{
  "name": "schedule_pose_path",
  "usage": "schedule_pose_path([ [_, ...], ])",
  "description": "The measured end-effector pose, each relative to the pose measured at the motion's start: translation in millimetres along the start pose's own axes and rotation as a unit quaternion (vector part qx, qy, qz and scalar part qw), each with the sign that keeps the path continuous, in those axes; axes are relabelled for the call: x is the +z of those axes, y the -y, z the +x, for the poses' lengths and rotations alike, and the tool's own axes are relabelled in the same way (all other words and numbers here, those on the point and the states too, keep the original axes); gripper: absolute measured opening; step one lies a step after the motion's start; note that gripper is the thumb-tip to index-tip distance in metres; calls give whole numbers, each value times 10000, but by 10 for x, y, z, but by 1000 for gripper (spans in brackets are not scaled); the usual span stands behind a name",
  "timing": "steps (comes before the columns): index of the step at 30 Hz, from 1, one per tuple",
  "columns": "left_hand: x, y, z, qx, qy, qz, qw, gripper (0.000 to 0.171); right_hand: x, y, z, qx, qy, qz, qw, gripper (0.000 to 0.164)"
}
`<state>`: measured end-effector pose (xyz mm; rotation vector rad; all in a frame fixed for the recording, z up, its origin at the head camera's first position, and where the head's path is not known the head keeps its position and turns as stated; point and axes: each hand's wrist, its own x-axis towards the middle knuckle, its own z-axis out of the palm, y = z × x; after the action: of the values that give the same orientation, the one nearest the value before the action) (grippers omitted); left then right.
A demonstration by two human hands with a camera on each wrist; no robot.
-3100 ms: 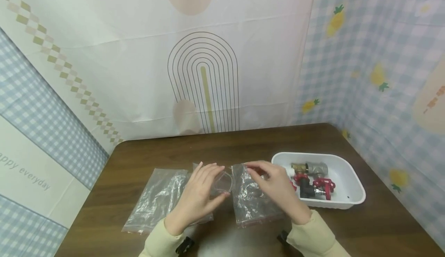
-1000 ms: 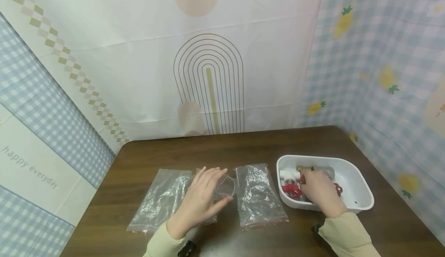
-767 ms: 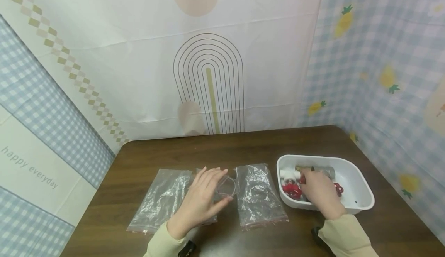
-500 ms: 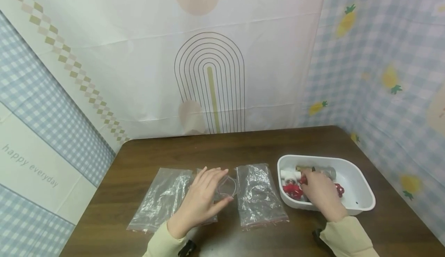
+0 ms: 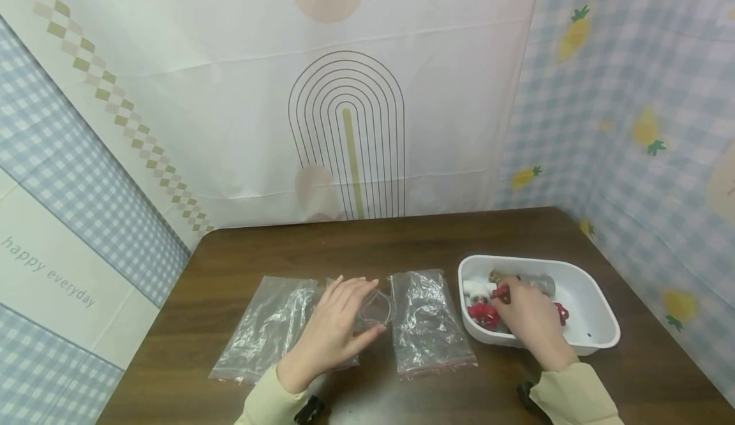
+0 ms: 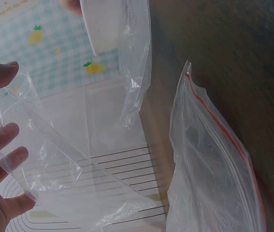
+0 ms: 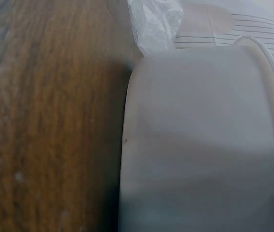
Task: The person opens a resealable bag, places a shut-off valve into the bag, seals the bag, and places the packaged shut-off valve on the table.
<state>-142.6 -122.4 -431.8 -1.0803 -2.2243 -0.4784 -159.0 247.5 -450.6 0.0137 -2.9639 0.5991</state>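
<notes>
On the table's near left, my left hand (image 5: 324,334) holds a clear plastic bag (image 5: 377,308), thumb and fingers spread apart at its mouth. In the left wrist view the bag film (image 6: 62,154) stretches between thumb and fingers, with nothing visible inside. My right hand (image 5: 531,320) reaches into the white tray (image 5: 600,313) and grips a valve with a red handwheel (image 5: 501,293); most of the valve is hidden behind the hand. Around it lie a white valve (image 5: 475,289) with a red handwheel, a brass piece (image 5: 496,275) and a grey fitting (image 5: 544,283).
One flat clear zip bag (image 5: 427,329) lies between my left hand and the tray. Another clear bag (image 5: 267,329) lies left of my left hand. Patterned cloth (image 5: 252,125) hangs behind the brown table (image 5: 275,246).
My right hand has gone from the bags into the tray and has lifted slightly with the valve over the last half second. The left hand stays at the bag.
</notes>
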Motion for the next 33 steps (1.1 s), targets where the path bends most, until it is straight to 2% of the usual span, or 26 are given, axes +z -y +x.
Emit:
schedule_pose_path([
  [11,18,6,6,17,17,-76,10000,76,12,-1,-22,38,-478,482,9977,33],
  [18,23,-9,-1,55,-15,-84,9999,75,16,3,-37,46,-599,628,9962,33],
  [25,30,-15,-13,40,12,-87,10000,74,14,0,-74,-138,-894,714,9933,34],
  [33,42,-14,11,71,35,-118,9999,76,-37,-3,-81,-123,-816,815,9932,37],
])
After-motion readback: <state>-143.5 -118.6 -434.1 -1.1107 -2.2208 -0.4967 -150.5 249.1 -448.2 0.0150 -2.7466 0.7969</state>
